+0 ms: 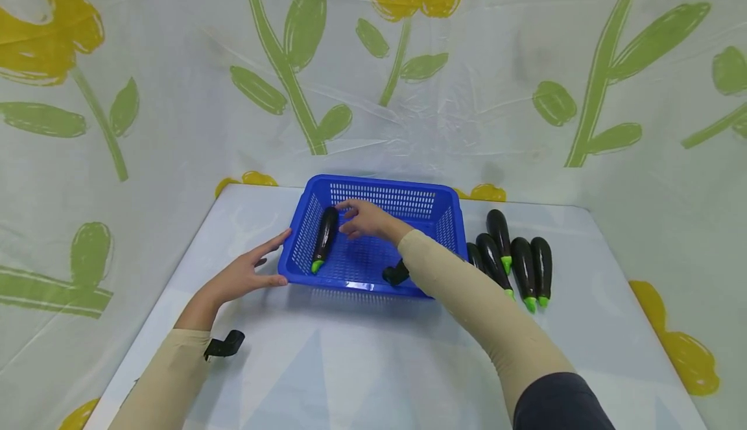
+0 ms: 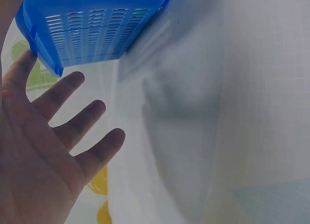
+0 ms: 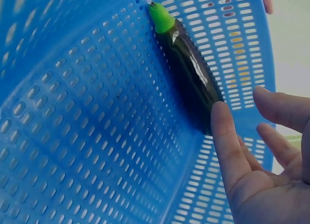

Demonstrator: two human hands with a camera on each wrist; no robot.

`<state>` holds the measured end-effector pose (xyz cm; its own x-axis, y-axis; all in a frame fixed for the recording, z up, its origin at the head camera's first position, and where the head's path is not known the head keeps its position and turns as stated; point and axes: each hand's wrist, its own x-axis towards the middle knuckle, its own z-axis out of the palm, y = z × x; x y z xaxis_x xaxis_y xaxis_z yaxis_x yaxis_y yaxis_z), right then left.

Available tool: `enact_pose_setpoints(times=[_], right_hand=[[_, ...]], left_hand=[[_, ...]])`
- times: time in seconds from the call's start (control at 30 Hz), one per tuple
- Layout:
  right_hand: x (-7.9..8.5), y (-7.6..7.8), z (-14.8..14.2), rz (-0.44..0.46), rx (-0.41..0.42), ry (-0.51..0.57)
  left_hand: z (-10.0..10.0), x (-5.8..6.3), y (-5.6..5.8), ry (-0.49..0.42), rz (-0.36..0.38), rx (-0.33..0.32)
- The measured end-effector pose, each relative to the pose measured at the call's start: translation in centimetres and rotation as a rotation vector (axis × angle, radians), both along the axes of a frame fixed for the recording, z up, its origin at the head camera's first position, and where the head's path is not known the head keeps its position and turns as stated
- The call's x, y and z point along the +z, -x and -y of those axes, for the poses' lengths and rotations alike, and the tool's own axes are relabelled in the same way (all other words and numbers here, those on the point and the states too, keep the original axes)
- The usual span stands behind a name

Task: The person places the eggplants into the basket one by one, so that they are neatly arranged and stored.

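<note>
A blue plastic basket (image 1: 362,284) with slotted walls stands at the back middle of the table. Inside it, along the left wall, lies one dark eggplant (image 1: 325,238) with a bright green cap. My right hand (image 1: 367,218) is over the basket, its fingers loosely spread and holding nothing. In the right wrist view its fingertips are close to the uncapped end of the eggplant (image 3: 191,71); whether they touch it I cannot tell. At the basket's left rim, my left hand (image 1: 239,277) touches with spread, mostly straight fingers. The left wrist view shows that palm (image 2: 38,151) beside the basket.
To the right of the basket several more eggplants (image 1: 525,271) lie close together on the white table (image 1: 362,365), partly behind the right forearm. A curtain (image 1: 467,125) with flower prints hangs behind and around the table.
</note>
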<state>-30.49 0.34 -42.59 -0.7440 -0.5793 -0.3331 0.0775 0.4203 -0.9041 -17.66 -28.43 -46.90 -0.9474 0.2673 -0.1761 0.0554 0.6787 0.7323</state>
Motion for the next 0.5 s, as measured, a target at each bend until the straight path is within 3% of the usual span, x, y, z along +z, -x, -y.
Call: enact_pose_setpoints(times=[0.5], right_hand=[[1.3, -0.6, -2.8, -0.071, -0.015, -0.009]], left_hand=[[-0.3, 0.3, -0.2, 0.012, -0.013, 0.001]])
